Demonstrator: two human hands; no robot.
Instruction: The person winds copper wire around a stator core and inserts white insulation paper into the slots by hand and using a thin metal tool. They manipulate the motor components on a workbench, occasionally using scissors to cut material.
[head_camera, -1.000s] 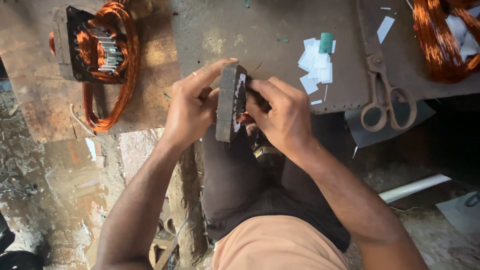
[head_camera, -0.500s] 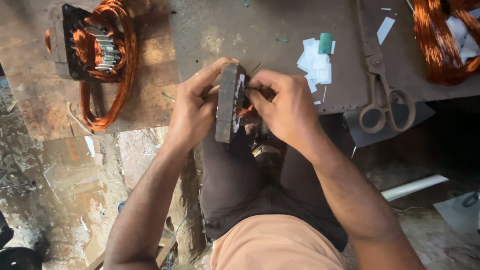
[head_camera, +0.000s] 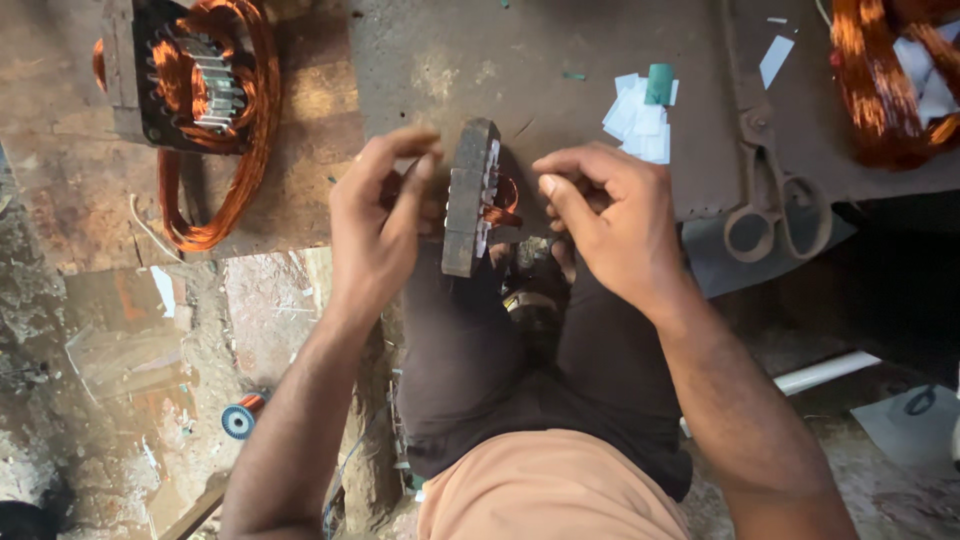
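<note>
A dark metal stator core (head_camera: 468, 196) with slotted teeth stands on edge above my lap. My left hand (head_camera: 378, 222) grips its left side, fingers curled over the top. My right hand (head_camera: 612, 222) sits just right of it, fingertips pinched at copper wire (head_camera: 503, 197) that comes out of the core's slots. Whether the right fingers hold the wire firmly is hard to tell.
A second stator with loose copper coils (head_camera: 195, 95) lies at the upper left. Large rusty scissors (head_camera: 775, 190) rest at the right, white paper slips and a green piece (head_camera: 643, 105) beside them. More copper coils (head_camera: 885, 75) fill the top right. A white pipe (head_camera: 825, 372) lies lower right.
My right hand has slid off the core's face to its right side. The core now stands more upright and its copper wire shows.
</note>
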